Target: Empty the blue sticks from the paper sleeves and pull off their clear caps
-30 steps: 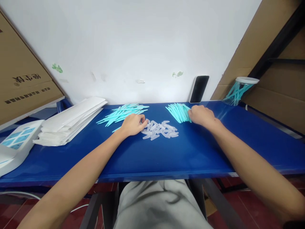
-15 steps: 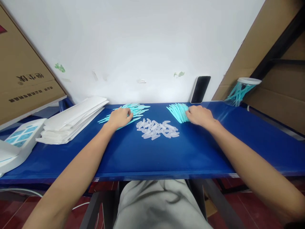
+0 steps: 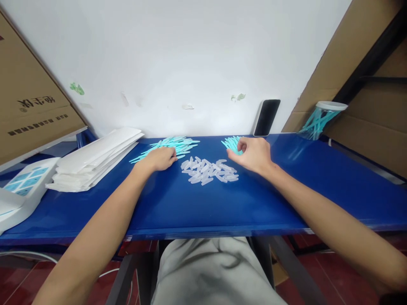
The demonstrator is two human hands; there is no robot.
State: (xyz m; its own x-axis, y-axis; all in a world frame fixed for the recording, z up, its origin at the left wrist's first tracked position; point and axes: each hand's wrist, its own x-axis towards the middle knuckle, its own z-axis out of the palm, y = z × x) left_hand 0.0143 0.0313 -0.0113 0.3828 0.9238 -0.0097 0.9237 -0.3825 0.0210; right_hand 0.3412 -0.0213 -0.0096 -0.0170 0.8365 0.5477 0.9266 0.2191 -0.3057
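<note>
Clear plastic pieces (image 3: 208, 170): loose heap, centre of frame, on the blue table (image 3: 197, 212), no hand on them. Left pile of teal sticks (image 3: 178, 144) just above and left of the heap, sticks lying at mixed angles. Right pile of teal sticks (image 3: 230, 143) above and to the right, smaller in view, partly covered by a hand.

Progress, by my reading: partway. Plenty of sticks and clear pieces lie loose; cannot tell whether the two piles differ in finish, nor any count done.

Hands well apart from each other. Left hand (image 3: 161, 158) at the near edge of the left pile, fingers curled; cannot tell if they grip a stick. Right hand (image 3: 254, 153) over the right pile, thumb and forefinger bent toward each other; hold on anything unclear.

Farther out: phone (image 3: 267, 118) against the wall, upper right; lidded jar (image 3: 321, 123) with teal sticks inside, far right; white envelopes (image 3: 98, 156), left.
</note>
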